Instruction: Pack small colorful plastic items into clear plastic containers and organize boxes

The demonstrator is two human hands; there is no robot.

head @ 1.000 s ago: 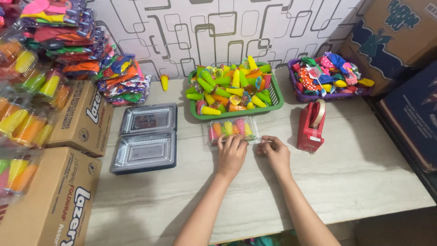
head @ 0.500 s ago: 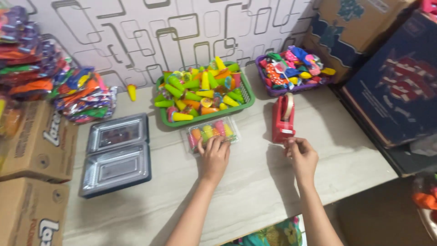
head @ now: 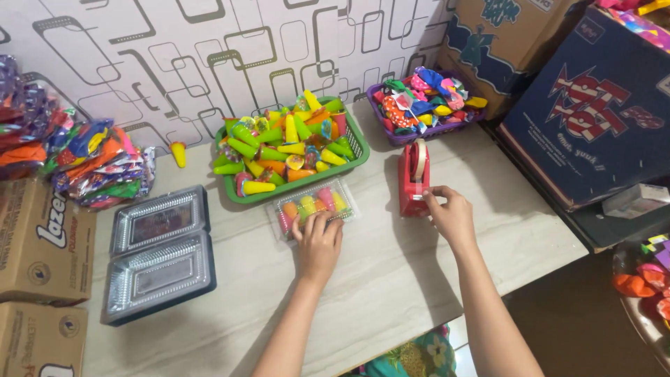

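Pale marble-look counter (head: 391, 279), patterned wall (head: 139, 56) behind.

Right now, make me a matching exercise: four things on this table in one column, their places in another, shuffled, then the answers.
Things:
1. tape dispenser
2. clear box
3. green basket
4. purple basket

Places:
A. under the left hand
B. far right, by the cartons
C. at the right hand
D. behind the clear box, by the wall

Pairs: 1-C, 2-A, 3-D, 4-B
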